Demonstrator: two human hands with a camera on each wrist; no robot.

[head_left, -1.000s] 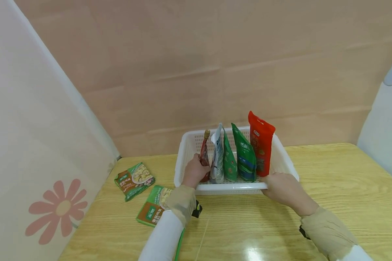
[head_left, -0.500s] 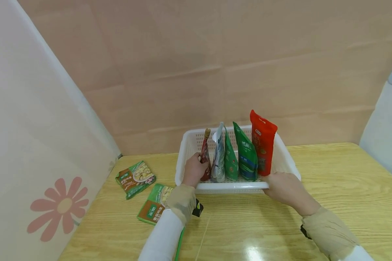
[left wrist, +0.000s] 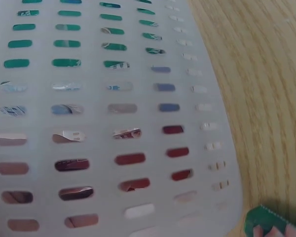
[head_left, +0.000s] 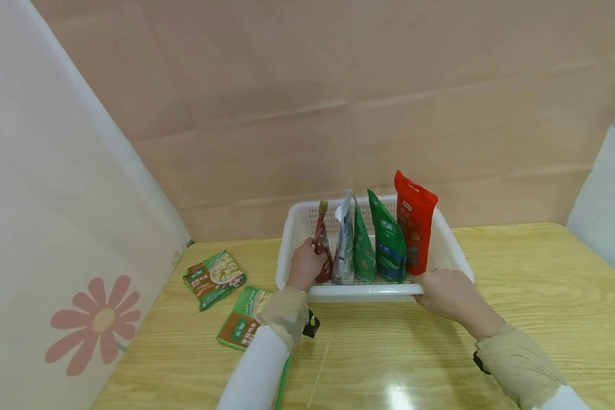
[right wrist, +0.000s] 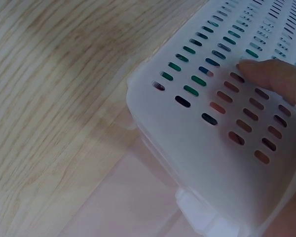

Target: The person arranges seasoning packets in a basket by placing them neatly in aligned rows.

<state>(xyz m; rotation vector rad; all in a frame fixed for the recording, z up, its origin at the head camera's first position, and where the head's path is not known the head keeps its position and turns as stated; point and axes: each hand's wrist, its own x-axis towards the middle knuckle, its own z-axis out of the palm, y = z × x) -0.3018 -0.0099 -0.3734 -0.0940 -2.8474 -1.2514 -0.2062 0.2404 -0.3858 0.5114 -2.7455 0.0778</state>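
Note:
A white plastic basket (head_left: 364,291) with slotted walls stands at the back of the table in the head view. My left hand (head_left: 305,266) reaches over its front left rim and grips a slim red pouch with a gold cap (head_left: 321,232). At the front right corner, my right hand (head_left: 448,293) holds the basket's rim; in the right wrist view the thumb (right wrist: 274,74) presses the slotted wall. Between the hands, a white pouch (head_left: 345,245), a green pouch (head_left: 363,247), a darker green bag (head_left: 389,245) and a tall red bag (head_left: 414,228) stand upright. The left wrist view shows only the basket's slotted outside (left wrist: 98,148).
Left of the basket, a green and brown food packet (head_left: 215,279) lies flat. A second similar packet (head_left: 238,327) lies closer, partly under the left forearm. A beige wall covering (head_left: 287,114) rises behind the wooden table (head_left: 533,273).
The view has shifted slightly. Both hands keep their places on the red pouch and the basket rim, and the bags stand as before.

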